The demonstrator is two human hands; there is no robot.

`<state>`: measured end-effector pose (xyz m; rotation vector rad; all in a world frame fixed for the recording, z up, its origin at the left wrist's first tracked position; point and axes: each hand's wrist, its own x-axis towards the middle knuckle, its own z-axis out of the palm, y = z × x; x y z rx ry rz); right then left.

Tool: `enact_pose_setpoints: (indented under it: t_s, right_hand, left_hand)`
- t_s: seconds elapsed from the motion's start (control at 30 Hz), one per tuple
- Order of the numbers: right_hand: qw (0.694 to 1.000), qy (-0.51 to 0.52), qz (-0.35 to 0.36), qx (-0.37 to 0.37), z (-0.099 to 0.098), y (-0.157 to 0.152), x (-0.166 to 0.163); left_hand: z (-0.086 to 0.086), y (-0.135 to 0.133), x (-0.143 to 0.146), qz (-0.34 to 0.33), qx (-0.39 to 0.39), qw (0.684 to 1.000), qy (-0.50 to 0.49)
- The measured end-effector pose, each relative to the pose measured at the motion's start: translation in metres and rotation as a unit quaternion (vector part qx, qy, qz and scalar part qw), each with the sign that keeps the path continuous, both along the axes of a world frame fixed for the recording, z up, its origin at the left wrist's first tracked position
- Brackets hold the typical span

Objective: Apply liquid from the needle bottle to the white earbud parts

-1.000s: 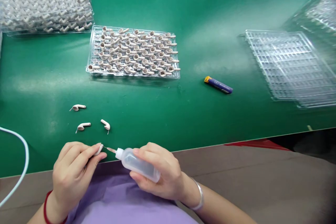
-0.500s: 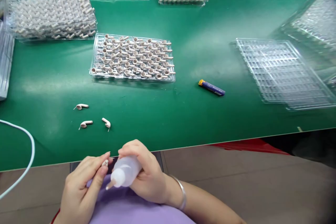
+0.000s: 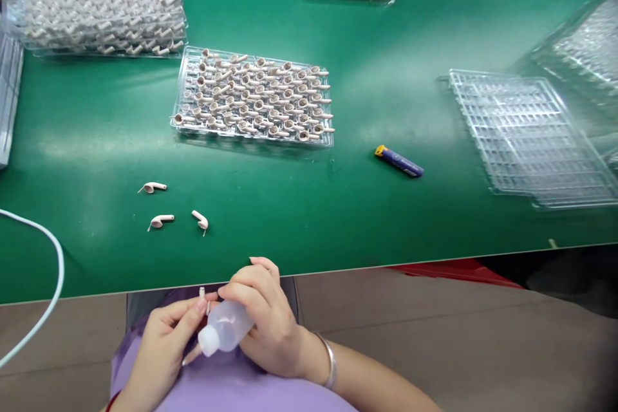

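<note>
One: Two things are in hand: an earbud shell [image 3: 203, 293] and a squeeze bottle [image 3: 224, 328]. Where are they?

Two: Both are low over the lap, just short of the table's [image 3: 338, 219] near edge. The left hand [image 3: 164, 341] has thumb and forefinger closed on the shell, whose white end pokes up above the fingertips. The right hand [image 3: 265, 328] is wrapped around the bottle, with its capped end tilted down towards the left hand.

One: How would the shell handle?

Two: I'd judge it very light, hard and smooth, so it could easily flick out of a pinch. Hold it by the narrow stem and leave the cup end free. The bottle looks soft-walled and light, so it should be gripped round the middle, gently, because a squeeze would likely push its contents out.

One: And around them?

Two: Three loose shells [image 3: 161, 221] lie on the green top near the left hand, apart from each other. Beyond them is a clear tray [image 3: 253, 100] packed with more shells. A blue lighter [image 3: 398, 161] lies to its right, and empty trays [image 3: 531, 135] sit further right. A white cable [image 3: 53, 270] curves in at the left edge.
</note>
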<state>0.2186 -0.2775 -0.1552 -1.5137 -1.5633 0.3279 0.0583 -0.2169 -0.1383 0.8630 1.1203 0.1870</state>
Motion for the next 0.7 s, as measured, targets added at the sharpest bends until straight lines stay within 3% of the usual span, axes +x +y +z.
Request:
enact_pose_setpoints:
  t_s: [0.33, 0.7]
  right_hand:
    - [1.000, 0.004, -0.009, -0.008, -0.001, 0.000, -0.003]
    - [1.000, -0.002, -0.020, 0.007, -0.003, 0.001, -0.004]
  left_hand:
    - [-0.011, -0.003, -0.005, 0.005, -0.011, 0.999, -0.032]
    - [0.004, 0.007, 0.007, 0.003, -0.001, 1.000, 0.011]
